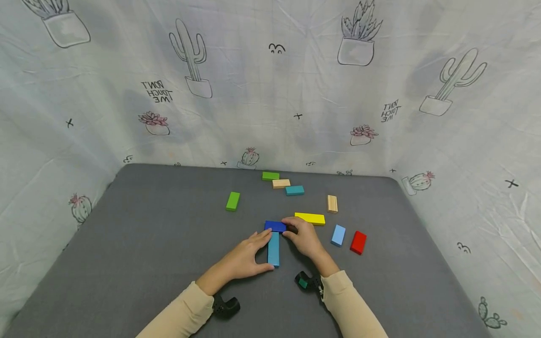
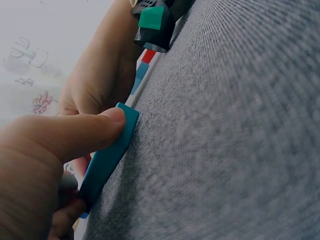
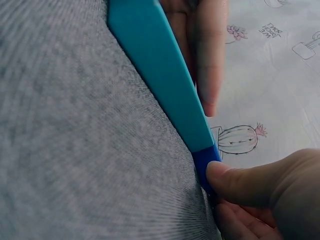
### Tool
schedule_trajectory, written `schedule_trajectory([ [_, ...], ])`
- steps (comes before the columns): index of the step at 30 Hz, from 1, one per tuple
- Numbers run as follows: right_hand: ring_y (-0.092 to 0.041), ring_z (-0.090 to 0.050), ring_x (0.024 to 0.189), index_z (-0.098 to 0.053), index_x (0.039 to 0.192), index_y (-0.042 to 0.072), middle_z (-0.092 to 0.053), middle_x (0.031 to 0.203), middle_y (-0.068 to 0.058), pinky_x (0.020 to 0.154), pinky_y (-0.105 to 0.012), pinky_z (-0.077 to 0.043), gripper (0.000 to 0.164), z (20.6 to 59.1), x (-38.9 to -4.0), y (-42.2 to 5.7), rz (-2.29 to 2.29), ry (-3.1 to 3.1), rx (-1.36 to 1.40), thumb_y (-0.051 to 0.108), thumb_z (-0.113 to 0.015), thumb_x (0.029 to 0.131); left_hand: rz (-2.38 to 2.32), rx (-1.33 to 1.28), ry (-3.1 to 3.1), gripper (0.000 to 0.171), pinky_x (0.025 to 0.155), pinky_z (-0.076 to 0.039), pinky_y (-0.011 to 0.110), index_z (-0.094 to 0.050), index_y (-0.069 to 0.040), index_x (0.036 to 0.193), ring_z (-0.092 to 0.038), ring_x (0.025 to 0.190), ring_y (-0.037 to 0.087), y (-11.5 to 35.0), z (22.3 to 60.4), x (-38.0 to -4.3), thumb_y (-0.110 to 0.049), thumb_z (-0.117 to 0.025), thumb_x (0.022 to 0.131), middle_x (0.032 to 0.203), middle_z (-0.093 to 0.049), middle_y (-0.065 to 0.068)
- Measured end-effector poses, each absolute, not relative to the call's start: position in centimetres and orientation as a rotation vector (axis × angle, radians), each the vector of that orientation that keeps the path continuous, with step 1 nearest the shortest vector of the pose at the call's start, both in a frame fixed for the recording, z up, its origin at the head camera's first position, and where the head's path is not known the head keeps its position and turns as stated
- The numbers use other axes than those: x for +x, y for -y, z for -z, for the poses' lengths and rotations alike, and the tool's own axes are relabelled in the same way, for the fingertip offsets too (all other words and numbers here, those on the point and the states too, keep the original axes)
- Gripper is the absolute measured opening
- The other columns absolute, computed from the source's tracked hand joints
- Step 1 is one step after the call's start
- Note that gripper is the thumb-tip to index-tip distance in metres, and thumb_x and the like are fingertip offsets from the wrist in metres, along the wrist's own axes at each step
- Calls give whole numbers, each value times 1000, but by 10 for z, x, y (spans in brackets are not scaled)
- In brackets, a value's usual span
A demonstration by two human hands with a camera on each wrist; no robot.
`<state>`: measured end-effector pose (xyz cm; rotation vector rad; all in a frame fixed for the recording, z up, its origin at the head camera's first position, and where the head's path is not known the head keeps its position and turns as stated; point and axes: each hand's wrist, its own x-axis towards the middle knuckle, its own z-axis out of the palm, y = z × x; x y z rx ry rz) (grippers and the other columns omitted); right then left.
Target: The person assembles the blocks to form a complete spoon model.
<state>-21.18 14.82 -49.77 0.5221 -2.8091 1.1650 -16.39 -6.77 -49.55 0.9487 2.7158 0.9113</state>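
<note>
A long teal block (image 1: 273,249) lies on the grey table, pointing away from me. Across its far end sits a dark blue block (image 1: 274,226), touching it in the right wrist view. My left hand (image 1: 247,257) holds the teal block lengthwise, thumb on the near end and fingertips by the far end. In the left wrist view that thumb (image 2: 95,132) presses the teal block's end. With thumb and fingers, my right hand (image 1: 307,240) pinches the right end of the dark blue block. Its thumb (image 3: 240,182) shows against the dark blue block in the right wrist view.
Beyond my right hand lies a yellow block (image 1: 310,218). To the right are a light blue block (image 1: 338,235), a red block (image 1: 358,242) and a wooden block (image 1: 332,204). Farther back sit green blocks (image 1: 233,201), another wooden block (image 1: 281,184) and a short teal block (image 1: 294,190).
</note>
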Motion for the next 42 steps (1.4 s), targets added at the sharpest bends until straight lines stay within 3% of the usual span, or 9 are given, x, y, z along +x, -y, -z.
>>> schedule_trajectory([
  [23, -27, -59, 115, -65, 120, 4, -63, 123, -11, 97, -43, -48, 32, 497, -217, -149, -1086, 2782, 649, 8, -66, 88, -893, 980, -2737, 83, 108, -36, 49, -34, -4, 147, -37, 133, 45, 66, 494, -167, -47, -68, 84, 155, -27, 8],
  [28, -26, -60, 112, -65, 120, 4, -63, 123, -10, 94, -41, -50, 33, 499, -216, -150, -1099, 2771, 639, 7, -67, 87, -940, 948, -2811, 81, 105, -40, 49, -39, -4, 144, -42, 132, 39, 65, 490, -165, -49, -68, 83, 152, -35, 8],
  [35, -24, -62, 108, -64, 121, 4, -64, 121, -11, 90, -38, -53, 37, 501, -216, -151, -1147, 2768, 656, 13, -70, 86, -980, 952, -2970, 62, 103, -42, 49, -53, -3, 134, -51, 127, 30, 62, 489, -167, -37, -69, 85, 141, -51, 11],
  [42, -25, -62, 109, -63, 122, 3, -63, 122, -12, 91, -38, -52, 35, 501, -214, -151, -1205, 2750, 638, 11, -67, 88, -883, 988, -2963, 59, 111, -32, 50, -52, -2, 135, -39, 137, 27, 59, 493, -174, -35, -66, 88, 145, -46, 11],
])
